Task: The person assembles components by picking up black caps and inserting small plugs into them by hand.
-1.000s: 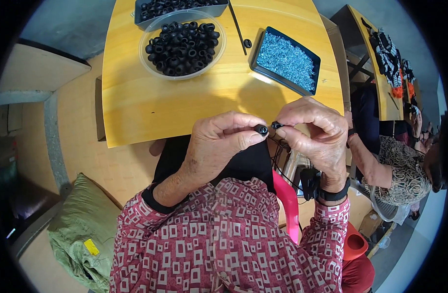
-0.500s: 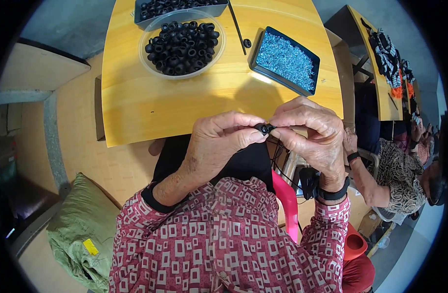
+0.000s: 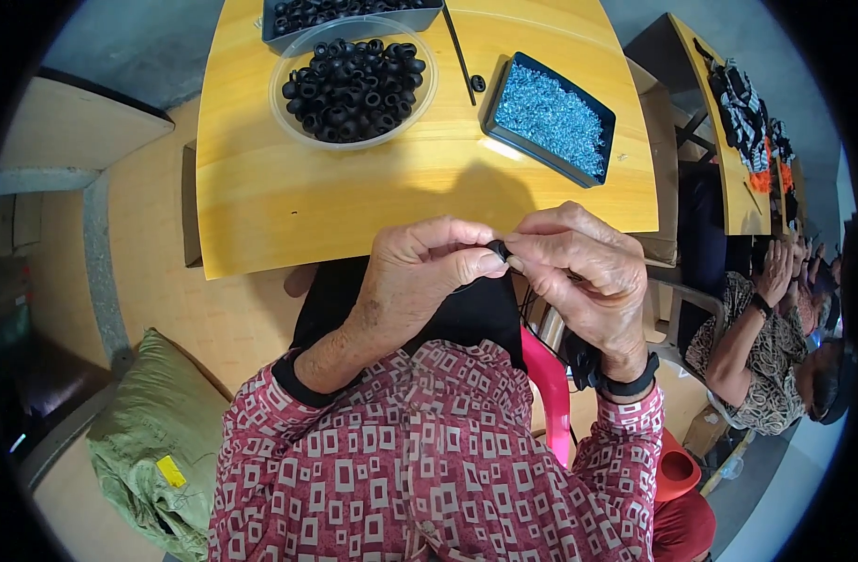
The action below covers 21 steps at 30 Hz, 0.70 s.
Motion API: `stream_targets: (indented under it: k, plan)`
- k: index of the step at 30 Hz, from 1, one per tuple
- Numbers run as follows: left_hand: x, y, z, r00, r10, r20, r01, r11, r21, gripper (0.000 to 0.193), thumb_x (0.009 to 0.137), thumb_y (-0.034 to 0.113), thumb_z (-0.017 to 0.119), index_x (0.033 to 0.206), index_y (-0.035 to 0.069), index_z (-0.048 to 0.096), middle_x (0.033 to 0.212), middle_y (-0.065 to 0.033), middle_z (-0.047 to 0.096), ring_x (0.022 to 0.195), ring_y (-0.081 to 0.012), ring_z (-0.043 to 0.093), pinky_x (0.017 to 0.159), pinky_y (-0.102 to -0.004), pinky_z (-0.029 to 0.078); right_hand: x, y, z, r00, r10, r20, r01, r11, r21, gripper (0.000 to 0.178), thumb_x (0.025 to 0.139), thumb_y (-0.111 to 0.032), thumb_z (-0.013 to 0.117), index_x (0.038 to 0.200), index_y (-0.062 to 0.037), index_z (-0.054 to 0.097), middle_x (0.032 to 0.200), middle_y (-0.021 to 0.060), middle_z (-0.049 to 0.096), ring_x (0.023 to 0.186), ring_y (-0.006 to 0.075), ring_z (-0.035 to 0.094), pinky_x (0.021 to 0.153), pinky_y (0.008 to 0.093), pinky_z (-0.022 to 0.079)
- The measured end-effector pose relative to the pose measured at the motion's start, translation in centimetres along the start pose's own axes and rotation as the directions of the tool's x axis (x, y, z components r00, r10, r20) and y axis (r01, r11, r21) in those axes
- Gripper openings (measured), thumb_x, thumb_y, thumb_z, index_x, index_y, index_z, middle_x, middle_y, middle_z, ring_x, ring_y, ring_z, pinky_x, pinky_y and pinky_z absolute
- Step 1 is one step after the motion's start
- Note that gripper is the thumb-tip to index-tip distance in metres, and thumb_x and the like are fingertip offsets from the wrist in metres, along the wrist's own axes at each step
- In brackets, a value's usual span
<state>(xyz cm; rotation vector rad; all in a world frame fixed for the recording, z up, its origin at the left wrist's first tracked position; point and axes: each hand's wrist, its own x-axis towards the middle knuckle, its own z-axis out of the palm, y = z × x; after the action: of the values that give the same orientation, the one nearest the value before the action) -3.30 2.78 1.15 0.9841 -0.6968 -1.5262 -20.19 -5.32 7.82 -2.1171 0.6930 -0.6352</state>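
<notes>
Just beyond my lap, my left hand [image 3: 419, 264] pinches a small black hollow piece [image 3: 497, 249] between thumb and fingertips. It looks like the rounded, holed black pieces [image 3: 354, 94] heaped in a clear round bowl [image 3: 281, 120] on the table. My right hand [image 3: 583, 276] meets it from the other side, its thumb and fingers closed at the piece. Whatever the right fingertips hold is hidden by the fingers. A dark rectangular tray [image 3: 541, 161] at the right of the table holds many tiny bluish clear pieces [image 3: 550, 110].
A grey tray [image 3: 354, 28] of similar black pieces stands at the far edge. Near a thin black rod [image 3: 458, 51] lies one loose black piece [image 3: 477, 83]. A green sack [image 3: 157, 440] is on the floor at left. Another person [image 3: 761, 347] sits at the right.
My right hand has shifted slightly left and its fingers now cover more of the black piece. My left hand stays almost still. The other person's hand has risen.
</notes>
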Motion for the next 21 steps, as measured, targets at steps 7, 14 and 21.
stream_targets:
  k: [7,14,21]
  plan:
    - [-0.2,-0.6,-0.2,0.998,-0.055,0.008,0.056,0.986,-0.158,0.018,0.086,0.007,0.064,0.102,-0.002,0.065,0.090,-0.0045,0.066,0.083,-0.0087,0.061,0.078,-0.0217,0.048,-1.4,1.1,1.9,0.997,0.031,-0.077,-0.022,0.992,0.121,0.020,0.075,0.003,0.070,0.095,0.0004,0.069,0.094,0.0110,0.063,0.082,0.0182,0.063,0.070,0.0280,0.051]
    - [-0.1,-1.8,0.0,0.987,-0.164,0.002,0.157,0.942,-0.297,0.020,0.088,0.006,0.062,0.106,0.000,0.063,0.101,-0.0059,0.064,0.092,-0.0123,0.060,0.085,-0.0261,0.049,-2.2,1.9,4.1,0.961,0.100,-0.259,-0.056,0.984,0.171,0.032,0.070,0.004,0.074,0.101,0.0005,0.067,0.096,0.0117,0.063,0.083,0.0172,0.062,0.070,0.0277,0.052]
    - [0.0,-2.2,-0.3,0.979,-0.204,0.015,0.196,0.911,-0.364,0.022,0.089,0.010,0.062,0.108,-0.002,0.061,0.103,-0.0064,0.063,0.097,-0.0133,0.059,0.091,-0.0280,0.047,-2.0,1.8,4.0,0.974,-0.096,-0.205,0.050,0.975,-0.218,0.032,0.070,-0.001,0.074,0.101,0.0002,0.066,0.093,0.0129,0.061,0.081,0.0252,0.060,0.070,0.0319,0.050]
